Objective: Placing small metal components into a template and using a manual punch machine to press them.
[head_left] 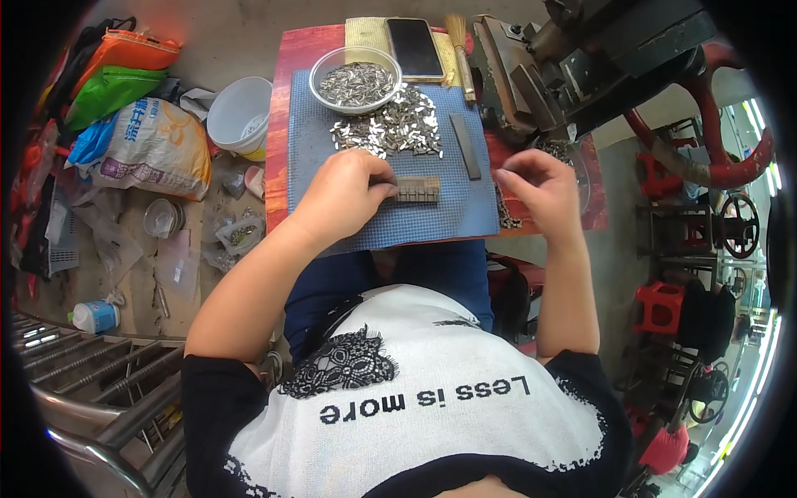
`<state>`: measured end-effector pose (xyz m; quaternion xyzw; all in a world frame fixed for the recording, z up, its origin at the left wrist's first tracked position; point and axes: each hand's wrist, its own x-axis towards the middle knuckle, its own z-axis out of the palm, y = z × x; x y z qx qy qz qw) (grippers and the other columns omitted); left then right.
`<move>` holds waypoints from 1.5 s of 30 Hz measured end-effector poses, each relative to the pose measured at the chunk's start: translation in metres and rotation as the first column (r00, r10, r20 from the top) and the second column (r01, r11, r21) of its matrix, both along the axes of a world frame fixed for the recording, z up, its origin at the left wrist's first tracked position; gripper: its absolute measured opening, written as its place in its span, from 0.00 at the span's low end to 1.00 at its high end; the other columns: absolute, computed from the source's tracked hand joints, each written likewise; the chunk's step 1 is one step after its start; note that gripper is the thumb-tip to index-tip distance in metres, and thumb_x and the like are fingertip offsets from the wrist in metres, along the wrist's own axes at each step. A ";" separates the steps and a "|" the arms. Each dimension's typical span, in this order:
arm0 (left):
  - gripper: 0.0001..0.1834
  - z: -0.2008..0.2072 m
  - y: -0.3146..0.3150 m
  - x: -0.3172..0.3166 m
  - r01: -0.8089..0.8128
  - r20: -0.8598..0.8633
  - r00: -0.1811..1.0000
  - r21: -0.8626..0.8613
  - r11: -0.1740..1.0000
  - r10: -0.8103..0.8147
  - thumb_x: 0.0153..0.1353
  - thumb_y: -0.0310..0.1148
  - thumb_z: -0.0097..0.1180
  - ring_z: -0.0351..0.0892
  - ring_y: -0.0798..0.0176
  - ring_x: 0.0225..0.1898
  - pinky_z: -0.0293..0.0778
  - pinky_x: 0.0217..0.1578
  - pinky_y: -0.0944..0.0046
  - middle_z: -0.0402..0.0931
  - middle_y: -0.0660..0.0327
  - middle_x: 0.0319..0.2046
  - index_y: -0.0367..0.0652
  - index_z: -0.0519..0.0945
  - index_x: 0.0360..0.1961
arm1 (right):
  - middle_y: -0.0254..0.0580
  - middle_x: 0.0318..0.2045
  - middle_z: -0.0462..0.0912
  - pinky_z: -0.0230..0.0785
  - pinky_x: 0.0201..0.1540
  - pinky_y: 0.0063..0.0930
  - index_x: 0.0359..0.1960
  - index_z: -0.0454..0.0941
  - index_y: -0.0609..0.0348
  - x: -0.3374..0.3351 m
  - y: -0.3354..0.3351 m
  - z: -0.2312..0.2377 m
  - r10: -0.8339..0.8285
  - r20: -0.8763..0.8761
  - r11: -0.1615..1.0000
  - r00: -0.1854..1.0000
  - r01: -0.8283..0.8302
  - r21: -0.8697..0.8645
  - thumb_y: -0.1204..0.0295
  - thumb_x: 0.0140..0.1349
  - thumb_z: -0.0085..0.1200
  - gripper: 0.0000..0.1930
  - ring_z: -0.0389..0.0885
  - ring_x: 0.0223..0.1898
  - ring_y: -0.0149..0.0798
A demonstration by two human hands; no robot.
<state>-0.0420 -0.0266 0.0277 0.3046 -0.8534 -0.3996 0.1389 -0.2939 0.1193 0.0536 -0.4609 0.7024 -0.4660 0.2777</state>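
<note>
On the blue textured mat (365, 228) lies a small slotted metal block (418, 190). My left hand (353, 191) grips its left end between thumb and fingers. Off the mat's right edge, my right hand (544, 189) hovers with thumb and fingertips drawn together; whatever they may hold is too small to make out. A flat dark metal bar (466, 147) lies between the block and my right hand. Beyond the block spreads a loose pile of small silvery and dark metal pieces (398, 124). A clear plastic bowl (314, 83) full of similar slim pieces stands behind it.
A phone (414, 48) and a straw brush (459, 54) lie at the table's far side. A dark heavy machine (531, 83) crowds the right. To the left stand a white bucket (241, 112) and filled bags (149, 149); a metal rack (108, 390) is lower left.
</note>
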 end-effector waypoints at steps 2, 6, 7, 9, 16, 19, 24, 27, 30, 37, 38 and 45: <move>0.07 -0.002 0.000 -0.002 -0.021 -0.032 0.999 0.037 0.999 0.022 0.55 0.26 0.65 0.81 0.50 0.39 0.76 0.43 0.58 0.81 0.52 0.35 0.35 0.85 0.35 | 0.33 0.28 0.84 0.72 0.37 0.17 0.35 0.84 0.65 -0.012 0.018 0.001 -0.060 0.071 0.998 0.996 0.061 -0.015 0.81 0.57 0.64 0.05 0.80 0.31 0.23; 0.07 -0.005 0.000 -0.009 -0.012 -0.097 0.995 -0.094 0.996 0.003 0.56 0.24 0.64 0.81 0.52 0.39 0.75 0.42 0.60 0.80 0.52 0.35 0.34 0.84 0.36 | 0.37 0.32 0.86 0.76 0.41 0.20 0.37 0.84 0.65 -0.020 0.043 0.004 -0.120 0.313 0.981 0.942 0.161 -0.108 0.85 0.56 0.64 0.08 0.83 0.34 0.27; 0.06 -0.001 0.002 -0.011 -0.018 -0.102 0.995 -0.066 0.998 0.011 0.56 0.24 0.64 0.81 0.52 0.39 0.75 0.42 0.59 0.80 0.53 0.34 0.34 0.84 0.35 | 0.38 0.33 0.86 0.77 0.42 0.21 0.39 0.84 0.65 -0.021 0.047 0.003 -0.097 0.417 0.974 0.904 0.172 -0.146 0.85 0.56 0.64 0.09 0.84 0.35 0.28; 0.06 0.002 0.003 -0.015 -0.005 -0.103 0.995 -0.062 0.998 -0.001 0.55 0.24 0.64 0.80 0.52 0.39 0.74 0.43 0.59 0.80 0.53 0.34 0.34 0.84 0.34 | 0.42 0.36 0.86 0.77 0.44 0.24 0.44 0.82 0.65 -0.024 0.053 0.000 0.040 0.592 0.950 0.805 0.153 -0.272 0.85 0.59 0.62 0.11 0.84 0.36 0.33; 0.05 0.006 0.008 -0.022 0.030 -0.118 0.992 -0.053 0.998 -0.036 0.54 0.25 0.65 0.79 0.50 0.40 0.74 0.43 0.57 0.79 0.53 0.35 0.36 0.84 0.33 | 0.42 0.37 0.83 0.71 0.46 0.28 0.44 0.80 0.65 -0.028 0.064 0.010 0.319 0.786 0.888 0.530 0.123 -0.444 0.78 0.66 0.58 0.07 0.78 0.38 0.35; 0.05 0.005 0.011 -0.024 0.029 -0.129 0.991 -0.070 0.997 -0.038 0.54 0.25 0.65 0.79 0.51 0.38 0.74 0.41 0.57 0.79 0.54 0.34 0.36 0.84 0.33 | 0.42 0.38 0.82 0.69 0.44 0.27 0.44 0.80 0.65 -0.032 0.067 0.009 0.361 0.796 0.871 0.486 0.129 -0.474 0.75 0.68 0.56 0.07 0.74 0.38 0.35; 0.05 0.010 0.016 -0.029 0.025 -0.108 0.994 -0.030 0.999 -0.028 0.55 0.24 0.65 0.79 0.53 0.36 0.74 0.39 0.59 0.79 0.55 0.34 0.35 0.84 0.33 | 0.38 0.37 0.75 0.63 0.42 0.27 0.47 0.80 0.59 -0.037 0.075 0.006 0.351 0.776 0.873 0.524 0.117 -0.473 0.70 0.71 0.52 0.09 0.65 0.37 0.34; 0.05 0.008 0.015 -0.030 0.032 -0.101 0.994 -0.032 0.999 -0.035 0.55 0.23 0.65 0.79 0.53 0.36 0.74 0.39 0.59 0.79 0.55 0.34 0.35 0.84 0.33 | 0.38 0.37 0.75 0.63 0.42 0.27 0.48 0.79 0.60 -0.039 0.079 0.003 0.301 0.798 0.878 0.522 0.176 -0.446 0.70 0.72 0.52 0.10 0.65 0.37 0.34; 0.05 0.009 0.014 -0.028 0.033 -0.088 0.996 -0.026 0.999 -0.035 0.55 0.23 0.65 0.79 0.52 0.37 0.75 0.40 0.59 0.79 0.54 0.34 0.35 0.84 0.33 | 0.42 0.38 0.80 0.69 0.43 0.29 0.46 0.79 0.67 -0.043 0.081 -0.002 0.288 0.848 0.870 0.444 0.249 -0.426 0.73 0.71 0.52 0.10 0.72 0.39 0.36; 0.06 -0.002 -0.005 -0.023 -0.092 -0.177 0.982 -0.173 0.981 0.061 0.57 0.24 0.62 0.81 0.48 0.41 0.75 0.45 0.55 0.81 0.51 0.37 0.37 0.84 0.36 | 0.44 0.40 0.82 0.71 0.37 0.24 0.47 0.79 0.67 -0.155 0.151 -0.014 -0.823 0.108 0.489 0.558 0.791 -0.368 0.68 0.60 0.67 0.18 0.79 0.36 0.32; 0.06 0.001 -0.008 -0.023 -0.122 -0.180 0.979 -0.164 0.979 0.092 0.57 0.24 0.62 0.81 0.48 0.41 0.75 0.44 0.55 0.81 0.51 0.37 0.37 0.84 0.36 | 0.47 0.38 0.85 0.73 0.41 0.27 0.47 0.81 0.68 -0.185 0.172 -0.026 -0.810 -0.579 0.443 0.088 0.740 -0.507 0.62 0.55 0.72 0.25 0.83 0.38 0.36; 0.05 -0.006 -0.013 -0.023 -0.114 -0.077 0.992 -0.228 0.967 0.099 0.57 0.26 0.62 0.80 0.45 0.41 0.76 0.43 0.51 0.79 0.53 0.36 0.40 0.84 0.35 | 0.37 0.23 0.84 0.73 0.34 0.25 0.32 0.84 0.64 -0.171 0.176 -0.018 -0.787 -0.594 0.433 0.163 0.833 -0.344 0.59 0.63 0.64 0.16 0.80 0.26 0.29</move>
